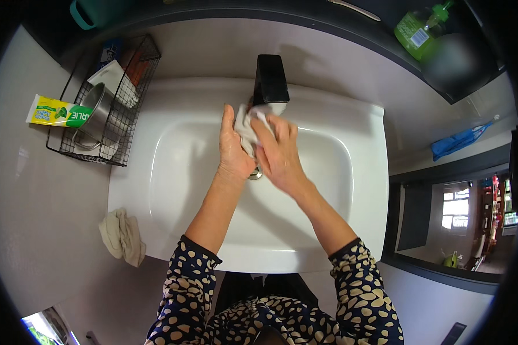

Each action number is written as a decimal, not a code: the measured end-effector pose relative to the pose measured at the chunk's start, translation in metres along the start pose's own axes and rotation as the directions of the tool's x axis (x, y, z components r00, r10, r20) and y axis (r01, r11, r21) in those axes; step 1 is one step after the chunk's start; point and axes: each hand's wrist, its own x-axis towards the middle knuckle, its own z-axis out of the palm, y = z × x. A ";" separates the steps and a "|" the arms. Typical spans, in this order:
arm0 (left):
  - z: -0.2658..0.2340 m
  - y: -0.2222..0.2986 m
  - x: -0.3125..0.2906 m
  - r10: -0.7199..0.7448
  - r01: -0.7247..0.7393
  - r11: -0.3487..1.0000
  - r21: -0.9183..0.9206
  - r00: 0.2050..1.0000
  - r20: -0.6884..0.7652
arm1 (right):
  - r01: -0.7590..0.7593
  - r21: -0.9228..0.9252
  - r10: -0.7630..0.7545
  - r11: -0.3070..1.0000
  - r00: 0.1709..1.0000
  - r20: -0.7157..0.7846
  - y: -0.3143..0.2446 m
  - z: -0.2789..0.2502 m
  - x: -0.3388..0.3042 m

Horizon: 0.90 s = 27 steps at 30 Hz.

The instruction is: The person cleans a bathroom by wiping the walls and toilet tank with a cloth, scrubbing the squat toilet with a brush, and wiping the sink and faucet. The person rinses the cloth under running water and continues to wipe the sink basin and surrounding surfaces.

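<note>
A crumpled white cloth (pixel 246 127) is between my two hands, close under the black tap (pixel 270 83). My left hand (pixel 234 150) is turned palm up and bears the cloth, its thumb stretched away from it. The cloth hides most of the left fingers. From the right, my right hand (pixel 279 152) grips the cloth with bent fingers and presses it to the left palm; its edge is slightly smeared by motion. Both hands are over the white basin (pixel 322 224), above the drain (pixel 255 173). Whether water runs from the tap, I cannot make out.
A black wire basket (pixel 126 129) at the left holds a metal mug (pixel 99 109) and a yellow-green tube (pixel 57 112). A beige cloth (pixel 122 237) hangs by the basin's left edge. A green pump bottle (pixel 417 34) stands on the dark shelf (pixel 305 23). A blue packet (pixel 460 142) is at the right.
</note>
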 end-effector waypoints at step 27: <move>-0.058 -0.014 -0.002 0.107 -0.012 0.903 0.430 0.974 -0.198 | -0.266 0.411 0.422 0.872 0.835 -0.354 0.064 0.065 0.005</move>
